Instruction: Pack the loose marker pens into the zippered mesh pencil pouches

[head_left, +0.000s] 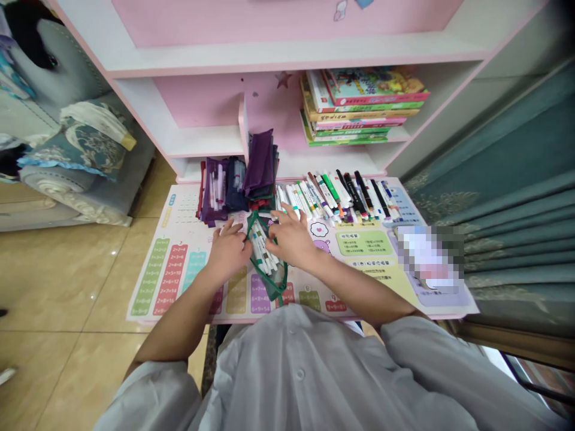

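Note:
A green mesh pencil pouch [275,286] lies unzipped on the desk in front of me, its mouth spread wide. White markers [263,245] fill it lengthwise. My left hand [230,248] is at the pouch's left edge, thumb and forefinger closed on its rim, the other fingers loosely bent. On the opposite side, my right hand [291,236] rests with fingers apart, its thumb over the right edge by the markers. Just beyond my right fingers is a row of loose markers [314,197] with green, black and blue caps.
Purple pouches [259,161] and a dark blue pouch [236,182] with pens stand at the back left. Books [363,111] are stacked on the shelf. A blurred-out object [429,257] lies at the desk's right side, near a teal curtain [498,197].

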A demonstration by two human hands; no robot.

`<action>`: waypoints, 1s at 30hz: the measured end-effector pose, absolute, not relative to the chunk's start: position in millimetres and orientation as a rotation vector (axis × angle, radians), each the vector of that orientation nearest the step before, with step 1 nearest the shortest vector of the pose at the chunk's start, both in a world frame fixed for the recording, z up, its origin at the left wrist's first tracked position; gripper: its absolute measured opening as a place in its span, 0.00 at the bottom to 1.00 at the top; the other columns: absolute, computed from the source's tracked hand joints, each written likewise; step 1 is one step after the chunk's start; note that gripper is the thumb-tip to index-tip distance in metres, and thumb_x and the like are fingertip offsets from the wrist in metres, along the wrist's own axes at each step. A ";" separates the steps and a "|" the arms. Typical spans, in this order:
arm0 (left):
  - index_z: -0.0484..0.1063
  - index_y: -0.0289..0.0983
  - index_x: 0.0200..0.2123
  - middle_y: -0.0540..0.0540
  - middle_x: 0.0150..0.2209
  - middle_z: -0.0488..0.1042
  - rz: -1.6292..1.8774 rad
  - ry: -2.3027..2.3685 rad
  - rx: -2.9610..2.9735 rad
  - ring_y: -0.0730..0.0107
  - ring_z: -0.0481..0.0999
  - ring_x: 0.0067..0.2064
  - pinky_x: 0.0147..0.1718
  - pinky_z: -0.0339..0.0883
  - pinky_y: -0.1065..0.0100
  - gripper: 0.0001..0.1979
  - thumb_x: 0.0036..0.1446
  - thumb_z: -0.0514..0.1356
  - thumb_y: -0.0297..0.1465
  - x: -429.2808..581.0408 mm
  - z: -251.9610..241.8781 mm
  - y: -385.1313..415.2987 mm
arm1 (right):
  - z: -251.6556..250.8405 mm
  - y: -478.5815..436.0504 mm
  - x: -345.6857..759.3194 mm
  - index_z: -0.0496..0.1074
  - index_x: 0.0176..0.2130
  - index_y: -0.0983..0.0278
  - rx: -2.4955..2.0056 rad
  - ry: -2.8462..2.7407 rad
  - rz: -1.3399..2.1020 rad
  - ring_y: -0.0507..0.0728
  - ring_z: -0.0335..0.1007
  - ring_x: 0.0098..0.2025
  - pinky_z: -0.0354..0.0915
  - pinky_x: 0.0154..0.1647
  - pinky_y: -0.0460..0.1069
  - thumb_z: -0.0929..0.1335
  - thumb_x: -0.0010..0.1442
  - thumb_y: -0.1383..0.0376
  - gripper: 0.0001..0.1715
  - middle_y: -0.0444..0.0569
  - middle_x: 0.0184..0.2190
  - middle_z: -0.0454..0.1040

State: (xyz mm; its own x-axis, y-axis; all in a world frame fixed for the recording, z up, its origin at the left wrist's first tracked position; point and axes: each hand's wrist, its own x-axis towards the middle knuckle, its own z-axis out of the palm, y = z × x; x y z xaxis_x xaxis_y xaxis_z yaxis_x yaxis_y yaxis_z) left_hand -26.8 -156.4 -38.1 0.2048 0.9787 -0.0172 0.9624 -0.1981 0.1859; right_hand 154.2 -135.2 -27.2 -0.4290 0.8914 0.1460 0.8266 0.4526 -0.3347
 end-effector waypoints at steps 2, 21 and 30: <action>0.80 0.35 0.36 0.37 0.59 0.72 0.172 1.860 2.311 0.45 0.59 0.67 0.59 0.60 0.38 0.15 0.59 0.51 0.28 -26.9 -38.5 -155.7 | -30.4 -124.6 157.6 0.78 0.36 0.63 -1.444 -2.331 0.257 0.73 0.49 0.68 0.50 0.62 0.76 0.66 0.56 0.68 0.11 0.57 0.61 0.67; 0.79 0.41 0.38 0.40 0.59 0.72 0.241 1.704 2.219 0.45 0.59 0.67 0.60 0.55 0.34 0.12 0.61 0.54 0.30 -24.1 -31.5 -160.0 | -60.7 -92.0 207.8 0.81 0.36 0.60 -0.933 -2.578 0.259 0.71 0.43 0.72 0.51 0.63 0.75 0.67 0.60 0.70 0.11 0.54 0.61 0.68; 0.79 0.44 0.37 0.42 0.58 0.73 0.376 1.897 2.125 0.45 0.61 0.66 0.62 0.51 0.34 0.07 0.53 0.63 0.32 -44.4 -21.4 -150.9 | -63.8 -104.7 229.5 0.78 0.28 0.63 -0.979 -2.372 0.381 0.69 0.51 0.70 0.57 0.65 0.70 0.69 0.61 0.63 0.12 0.56 0.57 0.72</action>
State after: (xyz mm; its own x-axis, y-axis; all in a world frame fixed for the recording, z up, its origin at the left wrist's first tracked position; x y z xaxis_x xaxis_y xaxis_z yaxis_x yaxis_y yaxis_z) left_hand -44.4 -150.9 -21.4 0.1103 0.9938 0.0154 0.9244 -0.1083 0.3658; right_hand 229.5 -104.7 -63.8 -0.5897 0.7160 0.3736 0.5632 0.6961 -0.4453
